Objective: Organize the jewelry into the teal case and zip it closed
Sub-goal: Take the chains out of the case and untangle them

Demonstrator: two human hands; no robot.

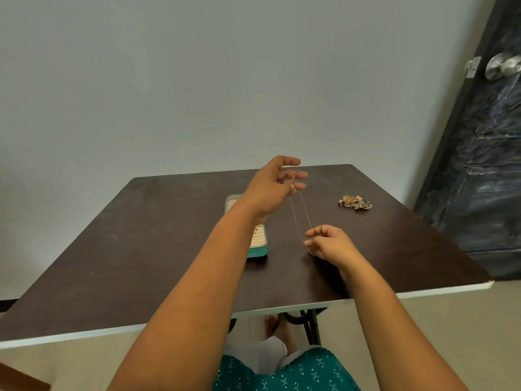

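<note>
— So, what are your fingertips doing?

— You're pinching the clasp end of the thin necklace chain in your left hand, other fingers spread, while your right hand is pinching its near loop, probably stretching it straight to avoid tangling.

— And the teal case?

— It's lying open just left, under your left forearm; the jewelry pile is waiting far right.
</note>
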